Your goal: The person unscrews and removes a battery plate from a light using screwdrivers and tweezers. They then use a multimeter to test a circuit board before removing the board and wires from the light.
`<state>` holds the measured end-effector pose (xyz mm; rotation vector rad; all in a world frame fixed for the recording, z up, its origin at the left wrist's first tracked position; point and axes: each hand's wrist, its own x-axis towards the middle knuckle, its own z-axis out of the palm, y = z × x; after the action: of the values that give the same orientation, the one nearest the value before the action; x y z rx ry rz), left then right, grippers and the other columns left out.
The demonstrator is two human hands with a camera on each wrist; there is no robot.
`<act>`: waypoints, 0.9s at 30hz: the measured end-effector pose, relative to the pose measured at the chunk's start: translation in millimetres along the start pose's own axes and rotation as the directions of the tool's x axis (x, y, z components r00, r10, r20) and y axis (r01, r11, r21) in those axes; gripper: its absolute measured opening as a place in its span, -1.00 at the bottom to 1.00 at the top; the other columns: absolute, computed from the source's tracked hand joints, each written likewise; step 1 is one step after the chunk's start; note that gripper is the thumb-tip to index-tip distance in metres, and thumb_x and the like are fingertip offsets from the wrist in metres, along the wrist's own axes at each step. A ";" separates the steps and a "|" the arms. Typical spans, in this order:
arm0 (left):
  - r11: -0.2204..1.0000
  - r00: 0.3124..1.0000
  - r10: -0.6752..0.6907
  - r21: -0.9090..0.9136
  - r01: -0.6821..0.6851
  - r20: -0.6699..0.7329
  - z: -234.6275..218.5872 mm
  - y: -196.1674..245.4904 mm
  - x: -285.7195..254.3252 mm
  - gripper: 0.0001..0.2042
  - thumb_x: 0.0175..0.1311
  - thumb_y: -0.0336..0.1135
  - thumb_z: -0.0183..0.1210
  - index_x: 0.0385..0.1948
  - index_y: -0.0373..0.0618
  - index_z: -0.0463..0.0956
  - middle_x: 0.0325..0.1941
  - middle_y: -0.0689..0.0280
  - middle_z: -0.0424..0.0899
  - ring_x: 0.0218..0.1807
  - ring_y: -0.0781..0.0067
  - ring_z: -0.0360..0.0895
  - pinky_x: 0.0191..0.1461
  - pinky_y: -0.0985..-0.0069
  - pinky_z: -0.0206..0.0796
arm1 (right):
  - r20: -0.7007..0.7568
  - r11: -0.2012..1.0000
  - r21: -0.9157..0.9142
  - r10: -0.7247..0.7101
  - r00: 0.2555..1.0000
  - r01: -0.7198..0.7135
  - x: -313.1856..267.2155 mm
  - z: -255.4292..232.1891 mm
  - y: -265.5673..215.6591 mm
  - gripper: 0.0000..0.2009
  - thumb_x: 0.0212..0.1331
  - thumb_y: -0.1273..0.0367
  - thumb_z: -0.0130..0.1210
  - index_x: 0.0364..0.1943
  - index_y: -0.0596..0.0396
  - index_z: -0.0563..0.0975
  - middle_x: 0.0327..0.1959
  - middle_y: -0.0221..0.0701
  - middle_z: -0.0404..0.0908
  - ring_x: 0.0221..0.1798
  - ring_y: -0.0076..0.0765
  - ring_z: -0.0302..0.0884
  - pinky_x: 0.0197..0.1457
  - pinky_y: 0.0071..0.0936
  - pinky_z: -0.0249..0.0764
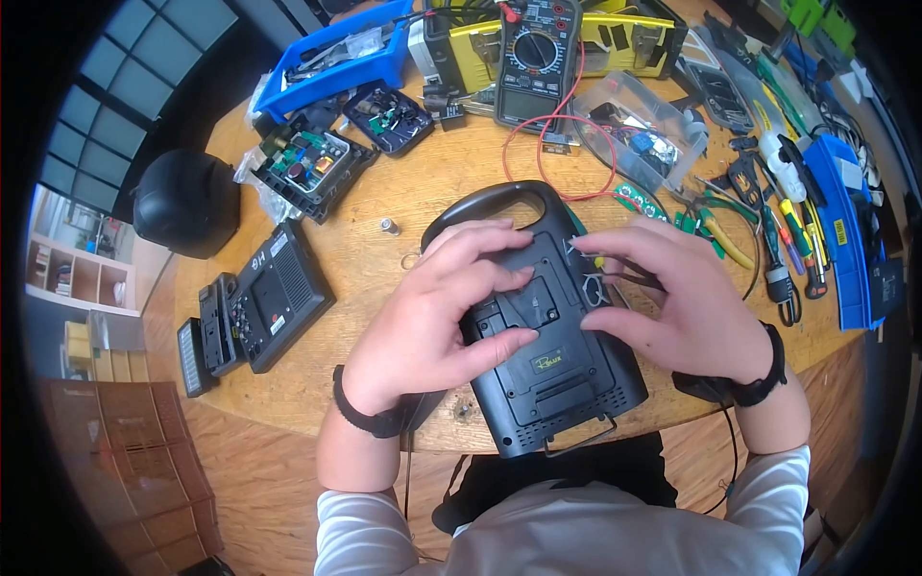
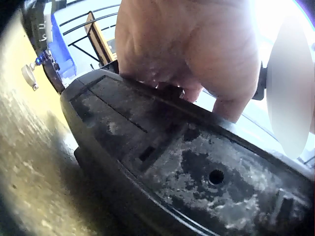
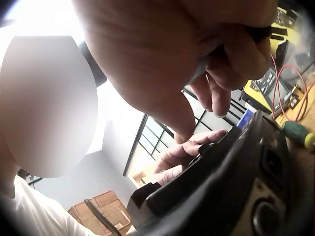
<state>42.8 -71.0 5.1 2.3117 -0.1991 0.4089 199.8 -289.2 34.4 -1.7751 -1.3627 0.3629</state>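
Observation:
A black charger-like device (image 1: 562,384) with a loop handle and a battery plate lies face up at the table's front edge. My left hand (image 1: 437,307) rests on its left side, fingers and thumb spread over the plate. Over the device's right side, my right hand (image 1: 677,302) holds a slim dark tool (image 1: 634,274) in its curled fingers; I cannot tell its kind. Its thumb and forefinger are apart near the device's edge, with pale, wire-like loops (image 1: 593,288) between them. In the left wrist view the device's side (image 2: 216,162) looks scuffed and dusty.
A multimeter (image 1: 538,67) with red leads stands at the back before a yellow case. A clear box (image 1: 639,130) of parts, pliers (image 1: 725,235) and screwdrivers (image 1: 816,254) lie right. An opened circuit-board unit (image 1: 307,168), a monitor-like panel (image 1: 288,293) and a black pouch (image 1: 187,202) lie left.

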 end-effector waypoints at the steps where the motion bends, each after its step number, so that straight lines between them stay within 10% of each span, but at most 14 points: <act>1: 0.997 0.999 0.050 0.052 -0.050 0.001 -0.6 1.5 0.1 -0.59 -0.04 -0.30 0.51 -0.11 -0.22 0.68 0.25 0.06 0.63 0.32 -0.06 0.49 0.40 0.10 0.30 | 0.033 1.000 0.024 0.015 0.999 -0.016 4.1 1.2 2.3 -0.64 0.01 0.38 0.47 -0.07 0.12 0.66 -0.23 -0.27 0.61 -0.19 -0.08 0.64 -0.11 -0.30 0.56; 6: 0.949 0.997 0.072 0.309 -0.066 -0.011 -1.5 34.9 -0.5 -0.75 0.02 -0.43 0.48 -0.28 -0.22 0.63 -0.18 0.18 0.63 -0.13 0.10 0.59 -0.05 0.30 0.47 | 0.117 0.996 0.017 -0.089 0.989 0.087 16.4 11.2 14.3 -0.61 -0.05 0.37 0.51 -0.07 0.12 0.69 -0.20 -0.29 0.62 -0.10 -0.09 0.62 -0.02 -0.29 0.53; 27: 0.924 0.997 -0.011 0.381 0.040 -0.076 2.9 44.2 -4.3 -0.65 0.01 -0.37 0.51 -0.19 -0.22 0.59 -0.18 0.13 0.61 -0.15 0.07 0.59 -0.08 0.28 0.49 | 0.236 0.996 0.044 -0.087 0.968 0.079 21.1 17.2 15.2 -0.60 0.09 0.39 0.41 0.01 0.21 0.56 -0.05 -0.21 0.51 -0.03 -0.09 0.56 -0.01 -0.31 0.53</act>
<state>27.7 -103.7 31.3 2.6732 -0.0548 0.5591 205.9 -263.4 17.9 -1.6815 -1.5831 0.5645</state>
